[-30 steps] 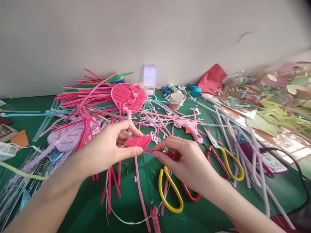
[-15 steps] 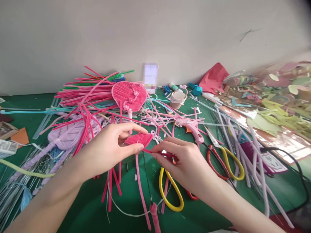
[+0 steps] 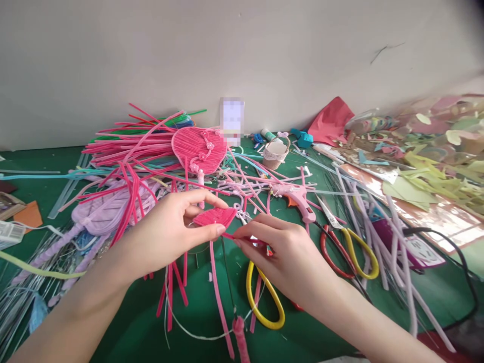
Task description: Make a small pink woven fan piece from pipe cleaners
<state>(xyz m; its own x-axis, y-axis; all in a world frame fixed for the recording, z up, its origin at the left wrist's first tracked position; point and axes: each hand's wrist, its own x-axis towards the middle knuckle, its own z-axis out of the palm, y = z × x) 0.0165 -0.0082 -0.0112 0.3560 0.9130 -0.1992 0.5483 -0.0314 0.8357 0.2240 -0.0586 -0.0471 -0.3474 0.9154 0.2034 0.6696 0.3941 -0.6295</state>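
Observation:
Between thumb and fingers, my left hand (image 3: 181, 227) pinches a small dark-pink fuzzy piece (image 3: 215, 217) with a ridged surface. My right hand (image 3: 270, 242) is closed on a pink fuzzy stem (image 3: 229, 235) that runs from the lower edge of that piece. Below the hands, a thin dark wire ends in a pink wrapped stick (image 3: 240, 335), and another pink stem (image 3: 219, 297) hangs beside it. Scissors with a yellow handle (image 3: 278, 312) lie partly under my right hand. A round pink fan shape with small flowers (image 3: 198, 151) stands behind my hands.
Pink stems (image 3: 132, 146) pile up at the back left, above a lilac piece (image 3: 94, 214). A pink glue gun (image 3: 298, 199), open scissors (image 3: 350, 247) and a purple power box (image 3: 412, 247) lie right. A small basket (image 3: 275, 154) stands behind. Paper scraps (image 3: 427, 176) cover the far right.
The whole view has shifted slightly, so background things sit a little further left. Both hands keep their grips and nearly the same pose.

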